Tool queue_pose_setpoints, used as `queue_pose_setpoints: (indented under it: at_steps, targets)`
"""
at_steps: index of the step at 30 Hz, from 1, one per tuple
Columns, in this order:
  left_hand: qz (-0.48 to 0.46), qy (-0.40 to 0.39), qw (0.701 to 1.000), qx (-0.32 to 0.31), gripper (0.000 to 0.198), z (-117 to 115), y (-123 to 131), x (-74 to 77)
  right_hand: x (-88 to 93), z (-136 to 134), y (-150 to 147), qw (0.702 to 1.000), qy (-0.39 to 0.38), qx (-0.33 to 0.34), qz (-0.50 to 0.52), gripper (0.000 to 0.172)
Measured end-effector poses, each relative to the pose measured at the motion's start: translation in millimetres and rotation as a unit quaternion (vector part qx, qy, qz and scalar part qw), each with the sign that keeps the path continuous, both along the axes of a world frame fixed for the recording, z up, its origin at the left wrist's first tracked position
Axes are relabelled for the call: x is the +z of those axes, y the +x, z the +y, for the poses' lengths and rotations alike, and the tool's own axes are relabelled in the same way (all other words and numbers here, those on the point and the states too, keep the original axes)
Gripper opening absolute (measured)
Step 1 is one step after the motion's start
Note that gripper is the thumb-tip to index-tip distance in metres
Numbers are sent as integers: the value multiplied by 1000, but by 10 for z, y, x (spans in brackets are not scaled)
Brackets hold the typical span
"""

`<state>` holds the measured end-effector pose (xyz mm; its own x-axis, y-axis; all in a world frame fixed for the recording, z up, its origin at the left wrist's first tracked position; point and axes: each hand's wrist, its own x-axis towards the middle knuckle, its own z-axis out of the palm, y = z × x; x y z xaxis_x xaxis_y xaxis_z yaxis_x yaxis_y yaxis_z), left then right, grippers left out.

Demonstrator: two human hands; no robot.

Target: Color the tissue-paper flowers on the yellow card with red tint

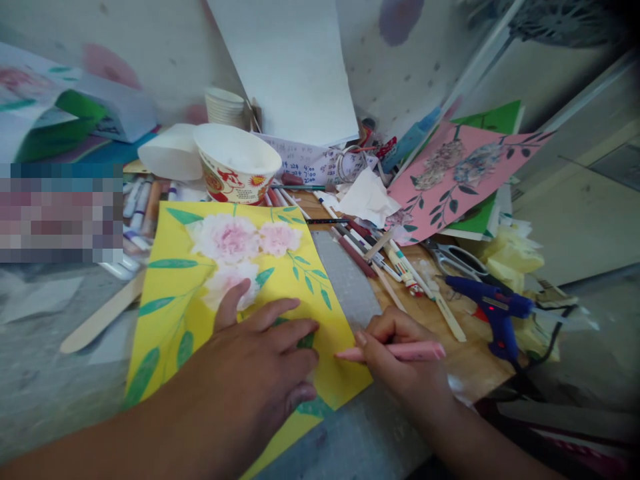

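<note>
A yellow sheet of paper (320, 267) lies on the table, bearing fluffy pink-and-white flowers (230, 237) and green painted leaves (173, 263). My left hand (267, 347) rests on the sheet with its fingers spread, covering part of the lower flower and some leaves. In my right hand (395, 347) a pink marker (415, 351) is gripped like a pen. Its tip points left and meets, or nearly meets, the yellow paper near the right edge.
A paper bowl (237, 163) stands behind the sheet, with markers (137, 207) to its left. Pens (357, 250), scissors (457, 260) and a blue glue gun (495, 310) with a lit red light lie right. A pink flower picture (465, 180) leans behind. A wooden stick (100, 320) lies left.
</note>
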<state>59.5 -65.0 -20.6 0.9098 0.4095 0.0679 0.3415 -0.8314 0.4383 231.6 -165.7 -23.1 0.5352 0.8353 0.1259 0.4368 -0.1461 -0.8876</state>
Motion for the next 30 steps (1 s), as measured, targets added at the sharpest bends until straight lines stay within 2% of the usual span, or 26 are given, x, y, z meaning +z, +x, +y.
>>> queue_pose_setpoints:
  at_steps: [6, 9, 13, 16, 26, 30]
  targets:
    - [6, -15, 1000, -2, 6, -3, -11, 19, -26, -17, -5, 1000, 1, 10, -7, 27]
    - [1, -1, 1000, 4, 6, -6, -19, -5, -43, -12, 17, 1000, 9, -7, -14, 28]
    - [-19, 17, 1000, 1, 7, -4, -17, -43, -30, 10, 18, 998, 19, -42, 41, 29]
    - [-18, 21, 1000, -1, 8, -2, -11, -62, -9, 30, 1, 997, 11, -57, 42, 29]
    - [-43, 31, 999, 6, 11, -16, -35, -65, -33, 30, 42, 999, 13, -47, 18, 29]
    - [-18, 23, 1000, 4, 9, -25, -41, -56, -37, 14, 51, 999, 17, -37, 16, 28]
